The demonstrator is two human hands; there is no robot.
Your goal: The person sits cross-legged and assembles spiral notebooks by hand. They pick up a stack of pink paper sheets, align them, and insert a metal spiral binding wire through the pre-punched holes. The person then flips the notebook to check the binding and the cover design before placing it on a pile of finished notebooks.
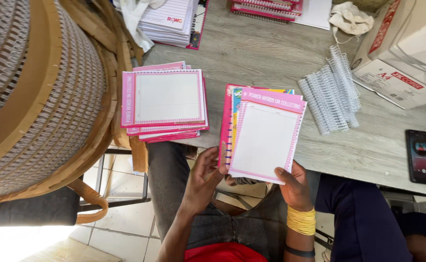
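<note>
Pink-bordered sheet: you hold a white page (265, 138) with a pink header band, atop a small bundle of bright covers (230, 121), at the table's (251, 53) near edge.
Left hand: your left hand (204, 177) cups the bundle's lower left corner, fingers curled against it.
Right hand: your right hand (294, 184) grips the sheet's bottom edge; yellow bands circle that wrist.
Left stack: matching pink pages (167, 104) lie piled just beside the bundle.
Coils: white binding spirals (330, 90) rest to the right.
Box: a white carton (397, 73) with a red label stripe sits at the far right.
Phone: a dark phone (420, 156) lies near the table's edge.
</note>
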